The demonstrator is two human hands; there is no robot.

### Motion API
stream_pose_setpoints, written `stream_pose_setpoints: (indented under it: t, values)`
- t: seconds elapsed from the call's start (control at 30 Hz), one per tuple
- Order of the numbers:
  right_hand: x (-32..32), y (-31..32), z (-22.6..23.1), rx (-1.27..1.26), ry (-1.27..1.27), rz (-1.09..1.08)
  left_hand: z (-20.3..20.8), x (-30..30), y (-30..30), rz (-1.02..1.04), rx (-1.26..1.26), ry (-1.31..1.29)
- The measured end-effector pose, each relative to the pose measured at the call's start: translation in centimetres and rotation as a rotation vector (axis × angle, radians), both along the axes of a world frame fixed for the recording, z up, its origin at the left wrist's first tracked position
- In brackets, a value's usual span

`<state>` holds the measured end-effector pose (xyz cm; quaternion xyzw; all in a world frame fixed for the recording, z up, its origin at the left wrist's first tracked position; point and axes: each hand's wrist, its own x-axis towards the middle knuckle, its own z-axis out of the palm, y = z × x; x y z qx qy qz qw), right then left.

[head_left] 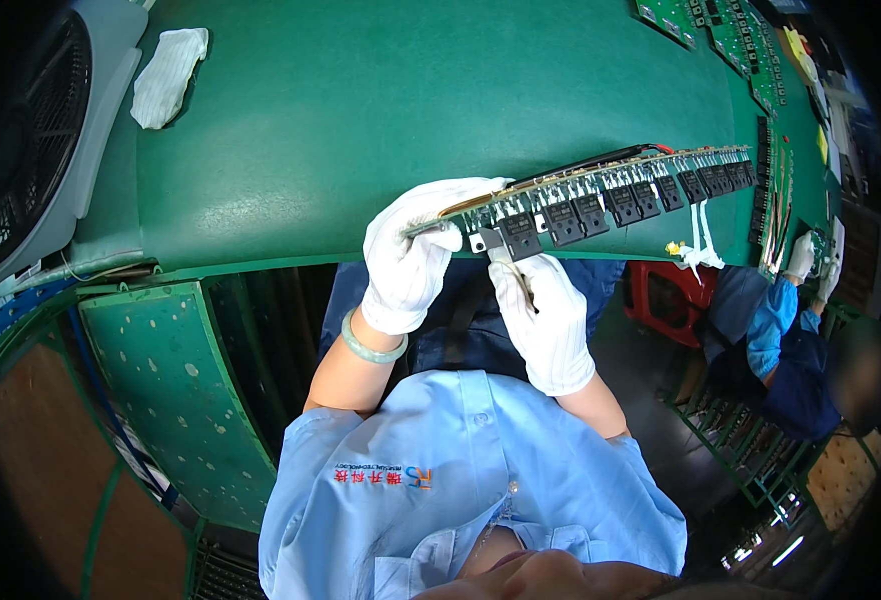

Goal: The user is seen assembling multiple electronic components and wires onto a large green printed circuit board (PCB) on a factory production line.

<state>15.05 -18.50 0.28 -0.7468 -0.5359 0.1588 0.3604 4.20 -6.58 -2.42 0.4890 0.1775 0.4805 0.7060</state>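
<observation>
A long circuit board (601, 177) with a row of black power transistors (566, 222) along its near side is held on edge over the table's front edge. My left hand (408, 255), in a white ribbed glove, is closed around the board's left end. Also gloved, my right hand (549, 325) pinches at a small grey flat piece (500, 250) close beside the leftmost transistors. Its fingers partly cover that piece, and its kind cannot be made out. Black and red wires (601, 160) run along the board's top.
The green table (361, 90) carries a spare white glove (170, 78) at far left and green circuit boards (751, 50) at far right. A grey fan (46, 140) stands left. White strips (699, 245) hang at the edge. A co-worker (791, 340) and red stool (666, 300) are right.
</observation>
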Motion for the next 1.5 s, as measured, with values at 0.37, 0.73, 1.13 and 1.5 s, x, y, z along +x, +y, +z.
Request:
stream_pose_setpoints:
  t: [0.37, 0.73, 1.13, 1.5]
  values:
    - [0.5, -1.5, 0.9, -0.103, 0.130, 0.146, 0.1, -0.1, 0.1, -0.008, -0.012, 0.002]
    - [2.8, -1.2, 1.1, 0.001, -0.082, 0.371, 0.4, 0.1, -0.2, 0.074, 0.033, 0.165]
    - [7.2, -0.9, 0.9, 0.011, -0.284, 0.162, -5.3, -2.4, -0.3, 0.409, 0.029, 0.263]
    - [10.4, -4.5, 2.0, -0.043, 0.140, -0.400, -2.5, -7.6, 4.3, 0.262, -0.075, -0.212]
